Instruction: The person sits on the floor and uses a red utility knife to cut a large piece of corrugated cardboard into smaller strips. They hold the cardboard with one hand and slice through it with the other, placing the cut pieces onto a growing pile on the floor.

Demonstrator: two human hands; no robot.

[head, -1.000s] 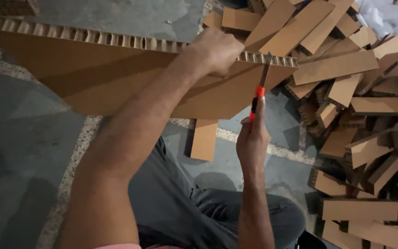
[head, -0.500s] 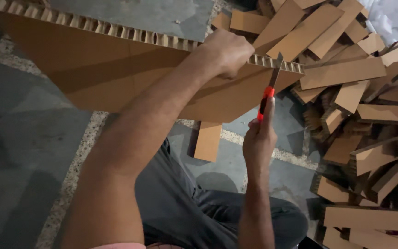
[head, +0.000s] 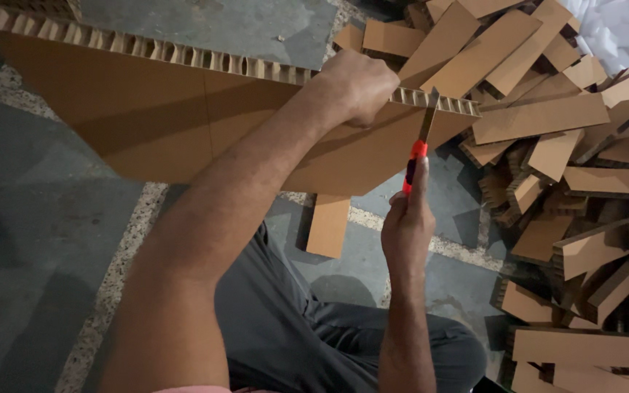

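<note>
A large brown honeycomb cardboard panel [head: 161, 116] stands on edge across the upper left, its honeycomb core showing along the top. My left hand [head: 358, 86] grips that top edge near the panel's right end. My right hand [head: 405, 229] holds a red utility knife [head: 416, 156] upright, forefinger along its back. The extended blade meets the panel's top edge just right of my left hand.
A heap of cut cardboard strips [head: 569, 167] covers the floor on the right. One strip [head: 327, 224] lies on the grey stone floor [head: 30, 247] below the panel. My grey trouser leg [head: 293, 327] fills the bottom centre.
The knife and my right hand have moved up and slightly right, bringing the blade from below the edge up to the panel's top edge. My left hand keeps its hold.
</note>
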